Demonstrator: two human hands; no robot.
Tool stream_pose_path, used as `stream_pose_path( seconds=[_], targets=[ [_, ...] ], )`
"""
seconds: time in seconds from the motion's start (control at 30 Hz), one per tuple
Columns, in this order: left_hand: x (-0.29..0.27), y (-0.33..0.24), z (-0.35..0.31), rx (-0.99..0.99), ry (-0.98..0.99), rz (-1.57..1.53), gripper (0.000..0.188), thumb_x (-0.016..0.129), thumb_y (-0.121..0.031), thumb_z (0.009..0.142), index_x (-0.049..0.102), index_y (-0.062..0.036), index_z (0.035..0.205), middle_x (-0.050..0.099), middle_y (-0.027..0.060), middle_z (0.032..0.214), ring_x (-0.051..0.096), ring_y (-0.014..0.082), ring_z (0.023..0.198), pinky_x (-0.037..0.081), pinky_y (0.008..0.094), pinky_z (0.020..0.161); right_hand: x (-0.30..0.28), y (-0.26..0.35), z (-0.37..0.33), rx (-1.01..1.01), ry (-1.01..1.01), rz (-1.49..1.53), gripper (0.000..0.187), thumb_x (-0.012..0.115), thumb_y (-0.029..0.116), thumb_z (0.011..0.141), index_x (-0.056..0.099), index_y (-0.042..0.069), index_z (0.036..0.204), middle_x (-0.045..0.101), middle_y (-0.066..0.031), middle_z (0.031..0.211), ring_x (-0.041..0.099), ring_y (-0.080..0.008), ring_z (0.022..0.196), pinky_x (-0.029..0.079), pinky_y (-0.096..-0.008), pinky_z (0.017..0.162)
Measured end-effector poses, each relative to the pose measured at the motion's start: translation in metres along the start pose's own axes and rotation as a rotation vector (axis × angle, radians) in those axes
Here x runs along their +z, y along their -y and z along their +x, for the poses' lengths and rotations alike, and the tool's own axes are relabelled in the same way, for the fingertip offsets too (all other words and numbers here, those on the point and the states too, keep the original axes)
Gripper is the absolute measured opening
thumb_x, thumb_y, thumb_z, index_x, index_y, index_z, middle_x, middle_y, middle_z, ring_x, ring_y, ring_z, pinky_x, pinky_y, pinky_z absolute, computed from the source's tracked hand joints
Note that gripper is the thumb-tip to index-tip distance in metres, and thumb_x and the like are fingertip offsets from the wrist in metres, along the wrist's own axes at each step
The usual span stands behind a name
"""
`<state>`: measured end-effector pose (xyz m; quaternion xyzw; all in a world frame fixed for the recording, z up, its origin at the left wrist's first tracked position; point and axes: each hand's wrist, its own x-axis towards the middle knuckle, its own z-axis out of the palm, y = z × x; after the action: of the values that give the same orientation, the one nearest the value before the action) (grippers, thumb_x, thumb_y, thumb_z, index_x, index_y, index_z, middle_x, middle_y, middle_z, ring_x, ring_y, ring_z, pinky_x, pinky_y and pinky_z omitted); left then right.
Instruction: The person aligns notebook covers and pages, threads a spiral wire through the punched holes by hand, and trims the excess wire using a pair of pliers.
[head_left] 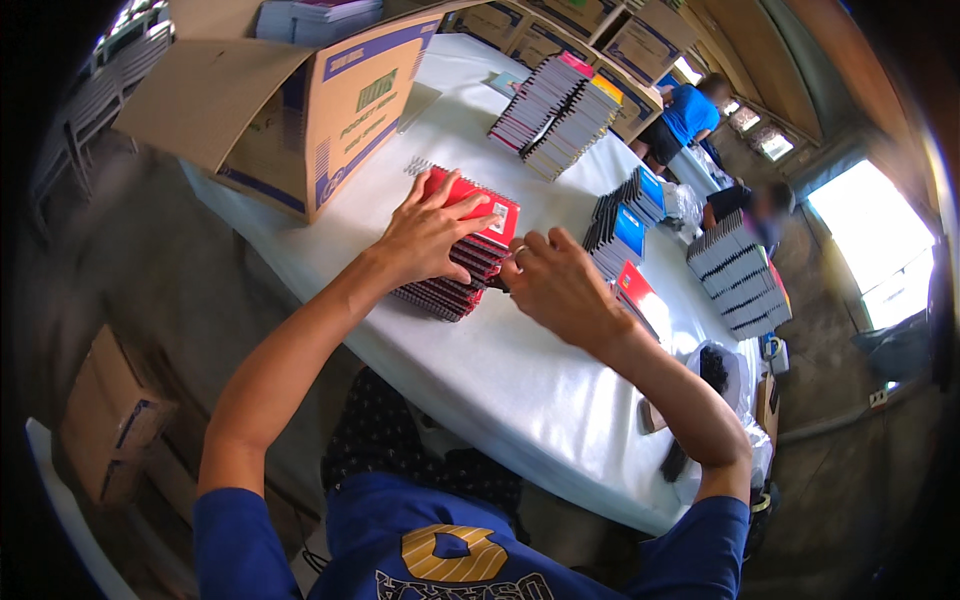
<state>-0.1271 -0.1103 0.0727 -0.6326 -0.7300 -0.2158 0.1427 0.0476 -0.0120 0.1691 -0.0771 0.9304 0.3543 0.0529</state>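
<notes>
A stack of red spiral notebooks (478, 250) lies on the white-covered table (500, 380) in front of me. My left hand (425, 235) rests flat on top of the stack, fingers spread over the red cover. My right hand (555, 280) is at the stack's right edge, fingers curled against the notebook edges; a ring shows on one finger. Whether the right hand grips a notebook I cannot make out.
An open cardboard box (300, 110) stands at the table's left. Tall notebook stacks (560, 110) sit farther back, blue-covered stacks (625, 220) and more stacks (740, 275) to the right. A person in a blue shirt (685, 115) works at the far end. A small box (110, 415) is on the floor.
</notes>
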Motion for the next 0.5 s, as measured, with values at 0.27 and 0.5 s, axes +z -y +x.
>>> stream_pose_path(
  seconds=[0.27, 0.5],
  targets=[
    [0.006, -0.001, 0.002, -0.016, 0.016, 0.035, 0.097, 0.088, -0.045, 0.055, 0.047, -0.0280, 0.141, 0.048, 0.0028, 0.144, 0.036, 0.0349, 0.138, 0.027, 0.0602, 0.113, 0.027, -0.024, -0.002, -0.323, -0.335, -0.158, 0.018, 0.066, 0.019, 0.080, 0.061, 0.016, 0.096, 0.059, 0.0031, 0.106, 0.054, -0.0113, 0.110, 0.038, -0.0332, 0.101],
    [0.005, 0.000, 0.000, -0.026, 0.017, 0.040, 0.097, 0.088, -0.047, 0.055, 0.048, -0.0286, 0.141, 0.046, 0.0015, 0.145, 0.037, 0.0323, 0.137, 0.029, 0.0591, 0.113, 0.024, -0.020, -0.002, -0.371, -0.337, -0.231, 0.017, 0.066, 0.020, 0.079, 0.061, 0.017, 0.095, 0.059, 0.0029, 0.108, 0.053, -0.0109, 0.110, 0.038, -0.0335, 0.101]
  ],
)
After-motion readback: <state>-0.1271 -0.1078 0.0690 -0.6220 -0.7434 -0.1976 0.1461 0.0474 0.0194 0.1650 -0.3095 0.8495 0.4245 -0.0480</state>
